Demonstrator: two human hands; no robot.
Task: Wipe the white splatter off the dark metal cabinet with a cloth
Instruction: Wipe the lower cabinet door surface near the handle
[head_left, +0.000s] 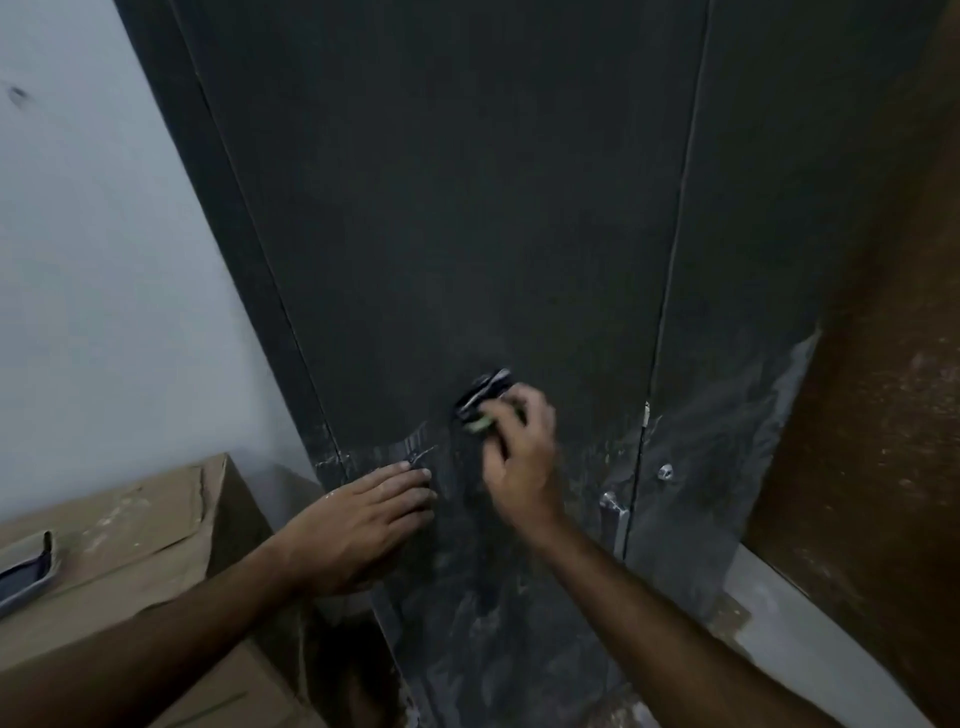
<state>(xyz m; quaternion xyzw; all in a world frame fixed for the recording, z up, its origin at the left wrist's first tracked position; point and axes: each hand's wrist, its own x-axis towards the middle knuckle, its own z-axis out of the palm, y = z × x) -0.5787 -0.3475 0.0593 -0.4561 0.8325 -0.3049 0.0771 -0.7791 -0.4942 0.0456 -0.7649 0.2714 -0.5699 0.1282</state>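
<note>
My right hand (519, 457) has its fingers curled around a dark cloth (485, 397), pressed on the cabinet (467, 208) door. My left hand (358, 525) lies flat beside it, fingers straight, by the white splatter (410, 447).

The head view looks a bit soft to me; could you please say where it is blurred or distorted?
Head view: the right hand and its dark cloth are motion-blurred; the flat left hand is sharper; the dark metal cabinet is dim, its edges splaying from wide-angle distortion.
</note>
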